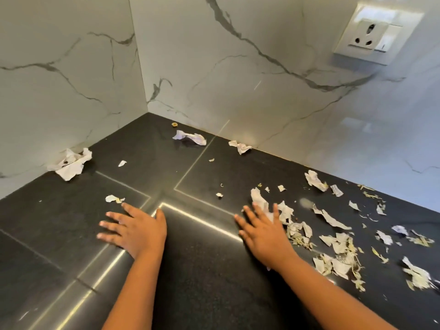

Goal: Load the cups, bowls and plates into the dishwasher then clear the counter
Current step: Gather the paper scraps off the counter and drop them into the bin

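Counter (202, 270) — black stone running into the corner under the marble wall (238, 67), littered with torn paper. There are no cups, bowls or plates on the stretch I can see, so I'd guess the clearing is the job in hand. Both hands lie flat on it, fingers spread, holding nothing: the left hand (133, 228) on bare stone, the right hand (262, 231) with its fingertips on a paper strip (259, 200).

The thick scatter of scraps (338, 256) sits just beside the right wrist and runs toward the front edge — a flat-palmed sweep that way could push the lot onto the floor. The crumpled wad (71, 163) against the left wall and the twist of paper (190, 137) near the back wall lie well apart from either hand, so they would be easy to miss. Smallest of all, the flecks (219, 194) near the seams and the yellow bit (175, 124) deep in the corner may slip under a sweeping palm or cling to it.
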